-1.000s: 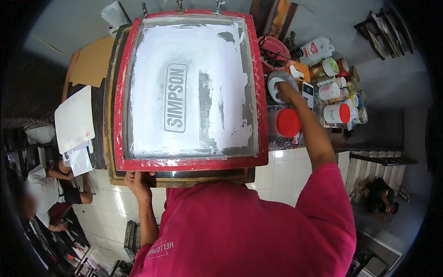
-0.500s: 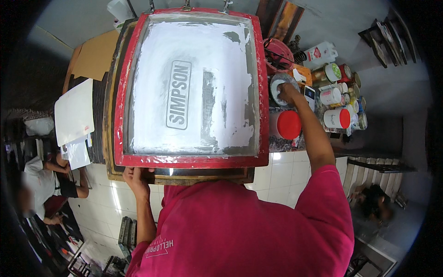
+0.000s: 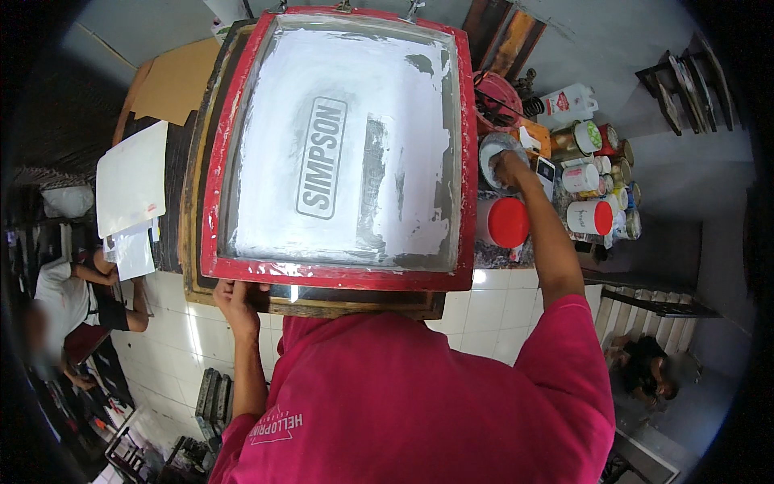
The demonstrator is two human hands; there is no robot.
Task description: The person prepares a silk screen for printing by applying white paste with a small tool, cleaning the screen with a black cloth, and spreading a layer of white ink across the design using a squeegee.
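Observation:
A red-edged screen printing frame [image 3: 339,277] lies before me, its mesh smeared with white and bearing a boxed lettering design. At its near edge, left of the middle, my left hand [image 3: 234,305] grips the frame with fingers curled at the rim. My right hand [image 3: 509,168] reaches to the right into a round tub [image 3: 486,155] with pale contents. Its fingers are bent down inside; whatever they hold is hidden. Beside that hand lies a phone-like device [image 3: 545,173], and nearer me stands a jar with a red lid [image 3: 508,223].
Metal clamps [image 3: 414,10] hold the frame's far edge. Beyond the tub stand several lidded pots and cans [image 3: 580,177], a white jug [image 3: 567,105] and a pink bucket [image 3: 493,101]. White sheets [image 3: 133,185] lie on the left. Other people [image 3: 68,298] are at far left and lower right.
The view has shifted slightly, so the frame and tub appear a little farther right. My left hand stays at the frame's near edge; my right hand remains in the tub.

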